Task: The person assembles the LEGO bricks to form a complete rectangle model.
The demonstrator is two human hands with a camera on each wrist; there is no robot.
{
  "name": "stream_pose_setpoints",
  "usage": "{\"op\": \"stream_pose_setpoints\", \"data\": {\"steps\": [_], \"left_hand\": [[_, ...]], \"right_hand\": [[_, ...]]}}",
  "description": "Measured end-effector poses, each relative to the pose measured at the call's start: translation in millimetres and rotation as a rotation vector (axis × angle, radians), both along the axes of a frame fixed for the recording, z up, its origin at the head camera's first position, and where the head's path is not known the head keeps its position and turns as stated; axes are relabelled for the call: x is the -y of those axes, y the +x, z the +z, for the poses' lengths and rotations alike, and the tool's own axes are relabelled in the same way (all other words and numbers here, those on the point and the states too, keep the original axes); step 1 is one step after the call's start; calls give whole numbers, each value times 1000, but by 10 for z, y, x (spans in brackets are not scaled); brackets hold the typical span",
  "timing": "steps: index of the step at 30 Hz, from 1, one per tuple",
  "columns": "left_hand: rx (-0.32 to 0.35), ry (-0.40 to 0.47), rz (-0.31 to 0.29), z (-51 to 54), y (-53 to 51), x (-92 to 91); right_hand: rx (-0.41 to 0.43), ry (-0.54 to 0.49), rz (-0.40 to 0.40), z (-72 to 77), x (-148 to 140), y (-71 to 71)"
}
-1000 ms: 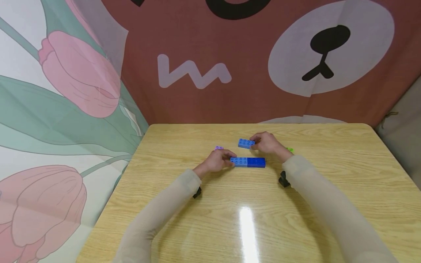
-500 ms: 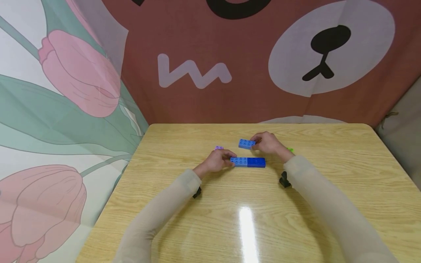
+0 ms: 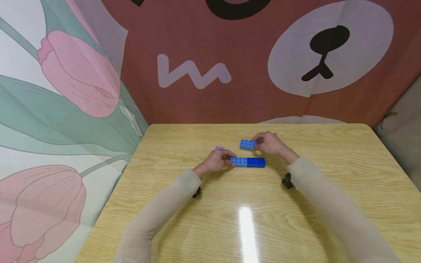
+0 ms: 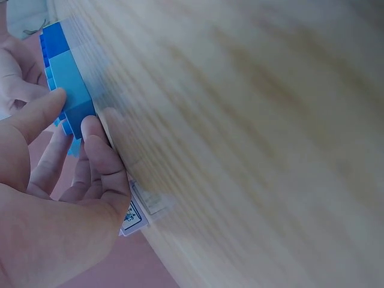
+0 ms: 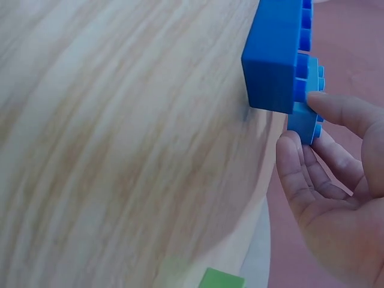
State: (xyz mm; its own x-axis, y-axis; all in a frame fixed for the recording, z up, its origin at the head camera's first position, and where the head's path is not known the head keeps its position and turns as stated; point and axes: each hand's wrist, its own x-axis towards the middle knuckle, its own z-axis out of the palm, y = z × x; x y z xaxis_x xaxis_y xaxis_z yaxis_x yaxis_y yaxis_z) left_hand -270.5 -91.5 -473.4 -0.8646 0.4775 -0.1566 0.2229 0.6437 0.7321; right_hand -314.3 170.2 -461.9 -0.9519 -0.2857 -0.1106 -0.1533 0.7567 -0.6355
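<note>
In the head view, a light blue brick (image 3: 238, 162) and a dark blue brick (image 3: 256, 162) lie end to end in one row on the table. My left hand (image 3: 216, 160) grips the left end of the light blue one, thumb and fingers on its sides, as the left wrist view confirms. Behind the row, my right hand (image 3: 269, 143) pinches a second light blue brick (image 3: 248, 144) by its right end, studs up. The right wrist view shows this brick (image 5: 302, 123) partly hidden by the dark blue brick (image 5: 273, 57). Whether it touches the table I cannot tell.
A small purple brick (image 3: 218, 148) sits behind the left hand; its printed side (image 4: 132, 218) shows in the left wrist view. A green brick (image 5: 221, 279) lies near the right wrist. The wooden table (image 3: 210, 226) ends at a patterned cloth (image 3: 197, 106).
My right hand and the light blue brick in it have shifted slightly to the right and toward me. The left hand and the row of bricks stay put.
</note>
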Motion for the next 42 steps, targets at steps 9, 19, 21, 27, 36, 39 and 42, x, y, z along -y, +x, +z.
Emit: {"op": "stream_pose_setpoints", "data": {"steps": [9,19,21,27,36,39,42], "left_hand": [[12,8,-9,14,7,10],[13,6,-10,17,9,18],[12,8,-7,21,11,16],[16,17,-9,6,5,14],[5,12,-7,-10,4,5],[4,8,-1,-13,3,4],[3,9,-2,-17,-3,3]], "right_hand": [[-38,8,38,73,-66,101],[-55,-20,82,132,-118,202],[-59,-28,87,141,-121,225],[-49,-30,101,171,-124,312],[-2,-23,88,163,-130,384],[-6,-18,97,138,-122,400],[-11,-17,115,122,-116,420]]}}
